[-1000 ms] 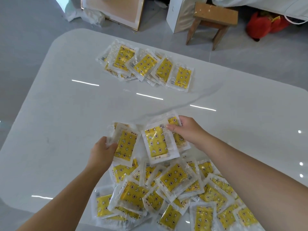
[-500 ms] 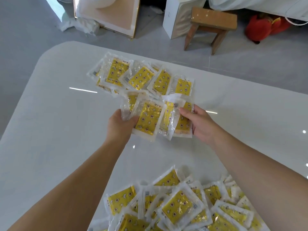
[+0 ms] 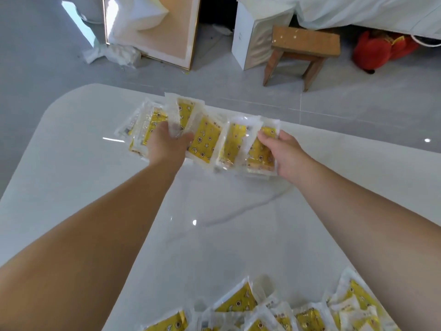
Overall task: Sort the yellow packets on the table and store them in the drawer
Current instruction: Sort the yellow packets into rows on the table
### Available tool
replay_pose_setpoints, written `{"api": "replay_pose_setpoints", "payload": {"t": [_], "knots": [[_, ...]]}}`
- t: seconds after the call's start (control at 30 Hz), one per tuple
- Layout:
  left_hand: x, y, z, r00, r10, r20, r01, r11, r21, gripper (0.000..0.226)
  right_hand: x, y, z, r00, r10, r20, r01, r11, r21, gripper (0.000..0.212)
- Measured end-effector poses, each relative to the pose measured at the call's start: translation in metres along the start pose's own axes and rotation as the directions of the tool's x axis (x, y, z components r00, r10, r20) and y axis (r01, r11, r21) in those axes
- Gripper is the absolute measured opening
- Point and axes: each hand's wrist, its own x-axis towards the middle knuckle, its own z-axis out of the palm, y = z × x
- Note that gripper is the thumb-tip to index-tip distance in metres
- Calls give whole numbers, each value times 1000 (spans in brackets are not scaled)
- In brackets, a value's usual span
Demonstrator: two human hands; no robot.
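Both arms reach to the far side of the white table [image 3: 71, 177]. My left hand [image 3: 168, 146] grips yellow packets in clear wrappers [image 3: 205, 139] by their left edge. My right hand [image 3: 285, 151] pinches more yellow packets [image 3: 259, 151] at the right. The held packets fan out over the sorted row of packets [image 3: 140, 125] at the far edge, mostly hiding it. A loose pile of yellow packets [image 3: 298, 311] lies at the near edge. No drawer is in view.
Beyond the table's far edge is grey floor with a wooden stool [image 3: 301, 52], a white box [image 3: 253, 37], a leaning framed panel [image 3: 152, 27], crumpled white wrapping [image 3: 114, 53] and a red bag [image 3: 379, 50].
Both hands carried their packets away from the near pile to the far edge, now over the sorted row. The view tilted forward, so the near pile sank to the bottom edge.
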Motion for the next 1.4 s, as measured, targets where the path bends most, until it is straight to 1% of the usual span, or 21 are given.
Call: {"api": "replay_pose_setpoints", "payload": {"t": [0.07,0.13,0.2,0.27,0.33,0.4,0.43,0.47,0.53,0.57,0.63,0.7,0.77,0.87,0.93,1.0,1.1,1.23,1.33,1.4], "knots": [[7,-2,3,999,-37,-22,38,998,45,20,11,8,-9,985,-5,-171,-29,980,-197,20],[15,-5,3,997,-58,-53,61,996,67,21,16,13,-19,965,-15,-263,-63,956,-285,16],[18,-5,0,992,-53,-113,69,987,148,22,22,17,-28,955,-3,-298,-96,944,-316,18],[17,-2,-5,977,-1,-214,42,982,186,22,23,18,-30,948,-21,-316,-100,927,-360,20],[12,3,-11,950,67,-306,-30,992,123,18,23,18,-30,945,-51,-324,-85,916,-393,24],[8,11,-15,934,91,-345,-93,996,10,11,22,17,-30,944,-56,-325,-93,901,-424,32],[5,14,-15,936,90,-339,-108,994,-33,10,20,17,-29,944,-51,-325,-111,882,-459,31],[0,16,-13,943,90,-319,-116,991,-63,10,19,19,-29,946,-61,-319,-113,858,-501,23],[-10,14,-2,967,81,-240,-113,986,-120,10,18,26,-29,950,-59,-306,-128,822,-555,7],[-15,9,7,980,65,-185,-92,986,-140,10,16,28,-28,951,-57,-303,-134,809,-573,5],[-26,-1,25,997,16,-73,-25,992,-123,12,13,34,-28,955,-70,-288,-121,794,-595,10],[-34,-9,41,999,-37,-2,37,998,-43,15,13,40,-27,960,-86,-267,-98,789,-606,21],[-38,-14,49,998,-65,0,65,997,39,19,10,44,-26,969,-101,-225,-62,784,-618,28],[-44,-22,46,996,-81,-46,88,982,166,18,-2,52,-24,971,-170,-171,18,760,-650,30],[-52,-30,36,995,-79,-63,91,971,223,23,-23,61,-24,958,-257,-125,97,702,-706,39],[-68,-41,21,997,-61,-45,70,965,253,23,-52,71,-23,940,-337,-59,181,638,-749,47],[-105,-67,-5,999,-22,27,12,952,306,14,-94,93,-17,888,-444,122,366,519,-772,52],[-164,-109,-39,993,-6,117,-42,915,402,6,-138,133,-7,849,-367,380,514,409,-754,52],[-205,-144,-59,981,-60,184,-34,882,470,10,-169,165,5,763,-363,534,641,322,-697,47],[-227,-166,-70,966,-101,238,-43,845,533,20,-185,182,15,709,-292,642,704,243,-667,44]]}}
